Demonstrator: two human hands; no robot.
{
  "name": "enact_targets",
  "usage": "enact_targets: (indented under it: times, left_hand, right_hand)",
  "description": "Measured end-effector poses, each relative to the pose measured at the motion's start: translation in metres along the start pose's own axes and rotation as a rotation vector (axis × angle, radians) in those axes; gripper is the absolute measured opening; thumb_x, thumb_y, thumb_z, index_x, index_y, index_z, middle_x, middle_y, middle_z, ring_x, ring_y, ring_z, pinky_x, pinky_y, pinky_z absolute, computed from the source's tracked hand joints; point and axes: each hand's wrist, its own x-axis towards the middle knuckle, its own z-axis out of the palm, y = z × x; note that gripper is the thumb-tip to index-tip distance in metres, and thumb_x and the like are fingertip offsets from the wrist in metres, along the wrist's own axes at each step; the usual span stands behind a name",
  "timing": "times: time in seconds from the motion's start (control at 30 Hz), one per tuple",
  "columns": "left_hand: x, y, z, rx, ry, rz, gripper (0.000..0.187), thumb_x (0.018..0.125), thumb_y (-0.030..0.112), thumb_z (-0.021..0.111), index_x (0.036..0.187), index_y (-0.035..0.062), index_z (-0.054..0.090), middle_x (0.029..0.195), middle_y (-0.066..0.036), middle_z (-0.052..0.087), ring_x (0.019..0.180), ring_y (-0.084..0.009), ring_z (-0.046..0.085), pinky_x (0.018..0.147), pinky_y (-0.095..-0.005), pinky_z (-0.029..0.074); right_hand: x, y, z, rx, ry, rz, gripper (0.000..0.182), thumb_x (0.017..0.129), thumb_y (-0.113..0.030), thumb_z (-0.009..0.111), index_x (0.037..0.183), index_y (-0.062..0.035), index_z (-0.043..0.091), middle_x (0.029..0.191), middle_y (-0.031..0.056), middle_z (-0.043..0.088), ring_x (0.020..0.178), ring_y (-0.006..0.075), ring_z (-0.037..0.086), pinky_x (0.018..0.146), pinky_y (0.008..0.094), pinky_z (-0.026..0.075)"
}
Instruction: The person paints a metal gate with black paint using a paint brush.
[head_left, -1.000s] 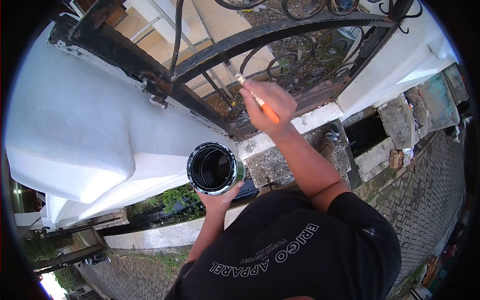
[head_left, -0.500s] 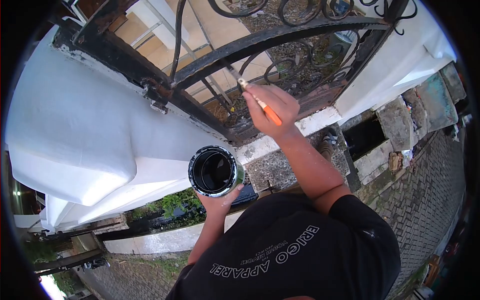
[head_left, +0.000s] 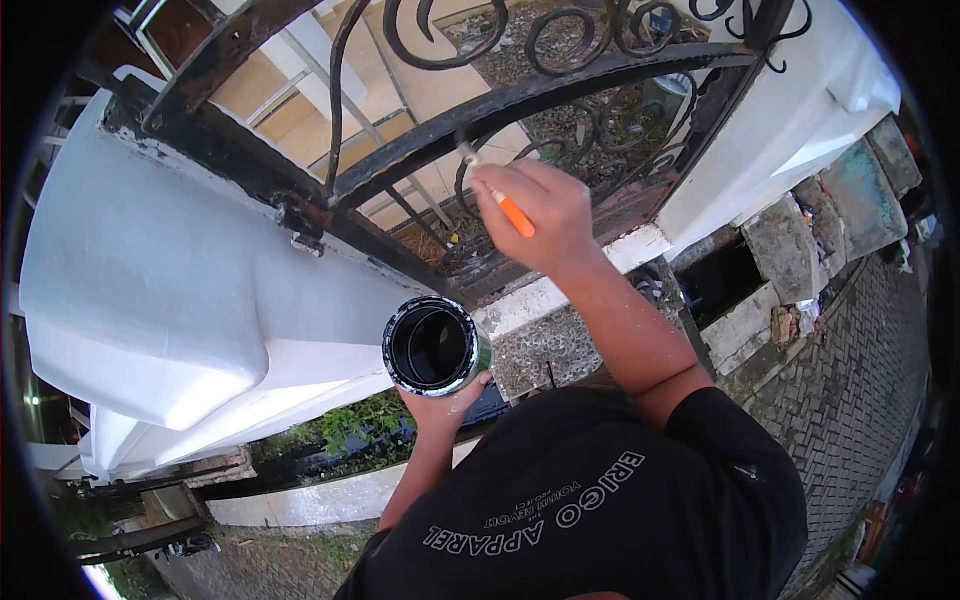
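My right hand [head_left: 540, 212] is closed round a paintbrush [head_left: 514, 214] with an orange handle end. The brush tip meets the lower edge of the curved black bar of the metal gate [head_left: 570, 84]; whether it presses on the bar is hard to tell. Lower down, my left hand [head_left: 445, 404] holds a round, open can of black paint [head_left: 435, 345] from below, its rim smeared with paint. The can is upright, near the foot of the white wall, and much of the left hand is hidden beneath it.
A white wall [head_left: 150, 260] stands at the left and a white pillar [head_left: 790, 90] at the right. Below the gate lie a pebbled slab [head_left: 550, 345] and a dark drain opening [head_left: 718, 283]. Green plants [head_left: 350, 425] grow by the left ditch. Brick paving [head_left: 830, 370] is at the right.
The brush tip has shifted slightly left and down in view, with my right hand still round it. The gate also sits a little lower and further left, as the view has moved. The can stays held.
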Motion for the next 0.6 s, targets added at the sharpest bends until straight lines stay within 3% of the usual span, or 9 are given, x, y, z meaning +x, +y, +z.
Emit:
enact_targets:
  times: [0.07, 0.13, 0.2, 0.33, 0.4, 0.43, 0.47, 0.6]
  left_hand:
    - [0.002, -0.001, 0.005, -0.026, 0.014, 0.028, 0.097, 0.06, 0.014, 0.092, 0.14, -0.0007, 0.041, 0.132, -0.015, 0.057, 0.119, -0.0261, 0.058, 0.105, -0.0389, 0.045]
    - [0.006, 0.005, 0.01, -0.057, 0.004, 0.037, 0.097, 0.06, 0.014, 0.092, 0.14, -0.0007, 0.041, 0.132, -0.015, 0.057, 0.119, -0.026, 0.058, 0.105, -0.0388, 0.045]
    - [0.009, 0.006, 0.016, -0.09, -0.003, 0.043, 0.097, 0.059, 0.013, 0.092, 0.14, -0.0007, 0.041, 0.132, -0.015, 0.057, 0.119, -0.0258, 0.058, 0.105, -0.0387, 0.045]
    - [0.013, 0.004, 0.027, -0.057, -0.002, 0.01, 0.097, 0.058, 0.014, 0.093, 0.139, -0.0005, 0.042, 0.131, -0.014, 0.058, 0.119, -0.0255, 0.058, 0.104, -0.0384, 0.045]
    - [0.017, 0.003, 0.033, -0.064, -0.009, 0.003, 0.097, 0.058, 0.014, 0.094, 0.138, -0.0003, 0.042, 0.13, -0.014, 0.058, 0.119, -0.0255, 0.058, 0.104, -0.0382, 0.045]
    - [0.016, 0.001, 0.035, -0.057, 0.001, -0.009, 0.097, 0.058, 0.015, 0.094, 0.138, -0.0001, 0.043, 0.13, -0.014, 0.058, 0.119, -0.0255, 0.058, 0.104, -0.0383, 0.045]
    - [0.016, -0.001, 0.037, -0.05, 0.012, -0.02, 0.096, 0.057, 0.015, 0.094, 0.138, 0.0002, 0.043, 0.13, -0.014, 0.058, 0.119, -0.0254, 0.058, 0.104, -0.0383, 0.045]
    - [0.018, -0.001, 0.045, -0.037, 0.015, 0.004, 0.097, 0.058, 0.015, 0.094, 0.139, 0.0004, 0.042, 0.13, -0.014, 0.058, 0.119, -0.0255, 0.058, 0.104, -0.0385, 0.045]
  right_hand:
    - [0.006, 0.003, -0.004, 0.051, -0.01, 0.027, 0.01, 0.079, -0.009, 0.073, 0.088, -0.0109, 0.071, 0.077, 0.0066, 0.067, 0.065, 0.0258, 0.066, 0.058, 0.0314, 0.053]
    - [0.013, 0.029, -0.02, 0.164, 0.135, 0.181, 0.009, 0.08, -0.007, 0.074, 0.089, -0.0084, 0.074, 0.083, 0.0082, 0.072, 0.072, 0.0218, 0.07, 0.065, 0.0296, 0.055]
    - [0.016, 0.057, -0.046, 0.09, 0.212, 0.424, 0.011, 0.081, -0.007, 0.076, 0.091, -0.0056, 0.076, 0.089, 0.0098, 0.074, 0.079, 0.0175, 0.071, 0.072, 0.0296, 0.056]
    - [0.027, 0.077, -0.069, -0.095, 0.294, 0.261, 0.007, 0.081, -0.009, 0.075, 0.088, -0.0065, 0.075, 0.085, 0.0099, 0.072, 0.073, 0.0206, 0.07, 0.067, 0.0311, 0.056]
    - [0.021, 0.055, -0.052, -0.233, 0.09, 0.078, 0.005, 0.082, -0.011, 0.072, 0.087, -0.0104, 0.072, 0.079, 0.0068, 0.068, 0.066, 0.0237, 0.067, 0.061, 0.034, 0.055]
    - [0.016, 0.046, -0.039, -0.141, 0.043, -0.05, 0.006, 0.081, -0.012, 0.07, 0.087, -0.0133, 0.07, 0.074, 0.0038, 0.063, 0.061, 0.0248, 0.063, 0.057, 0.0355, 0.052]
    - [0.015, 0.025, -0.034, -0.165, -0.074, -0.049, 0.007, 0.08, -0.012, 0.072, 0.086, -0.0135, 0.07, 0.072, 0.0034, 0.061, 0.061, 0.0237, 0.062, 0.057, 0.0348, 0.052]
    - [0.015, 0.027, -0.029, 0.033, -0.087, 0.029, 0.01, 0.078, -0.009, 0.074, 0.087, -0.0119, 0.071, 0.072, 0.0038, 0.064, 0.063, 0.0225, 0.064, 0.059, 0.0342, 0.052]
